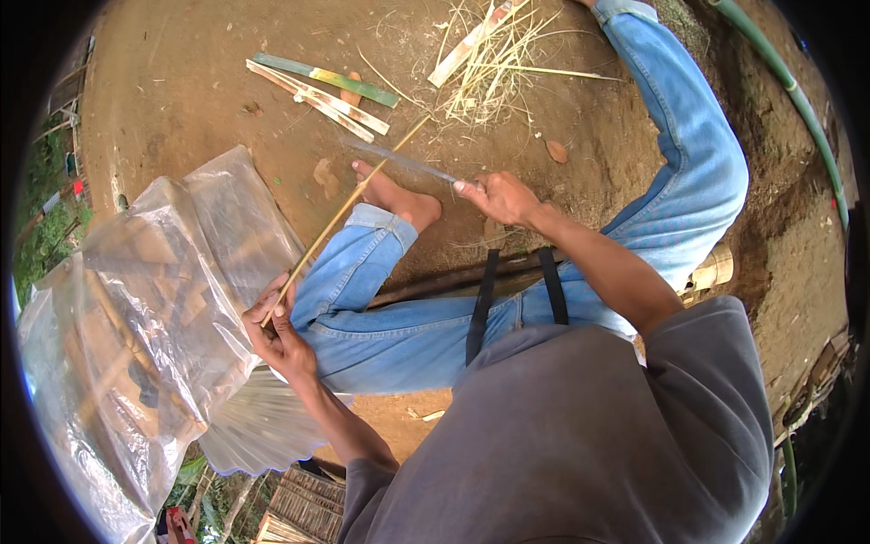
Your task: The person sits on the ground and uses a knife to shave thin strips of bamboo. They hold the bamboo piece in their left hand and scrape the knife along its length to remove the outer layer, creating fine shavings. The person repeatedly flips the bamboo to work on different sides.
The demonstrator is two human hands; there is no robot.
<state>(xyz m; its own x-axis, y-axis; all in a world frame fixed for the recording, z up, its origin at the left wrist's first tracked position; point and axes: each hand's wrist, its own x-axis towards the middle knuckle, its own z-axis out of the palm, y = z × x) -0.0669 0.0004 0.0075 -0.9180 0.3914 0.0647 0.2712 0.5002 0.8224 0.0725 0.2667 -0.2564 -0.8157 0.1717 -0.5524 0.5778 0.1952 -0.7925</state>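
Observation:
A thin bamboo strip [341, 213] slants up from my left hand [276, 331], whose fingers are closed around its lower end. My right hand [501, 197] grips a knife [410, 164], its handle hidden in the fist. The long grey blade is somewhat blurred and crosses the strip near its upper part, over my bare foot [399, 198]. Whether the edge touches the strip I cannot tell. Beyond the foot, split bamboo pieces [322, 98], one with green skin, lie on the ground.
Pale shavings [489, 86] are heaped at the far side, with a bamboo slat [473, 43] among them. Clear plastic sheeting [149, 272] covers things at my left. My legs in blue jeans [390, 340] spread across the middle. A green bamboo pole [779, 72] runs along the right.

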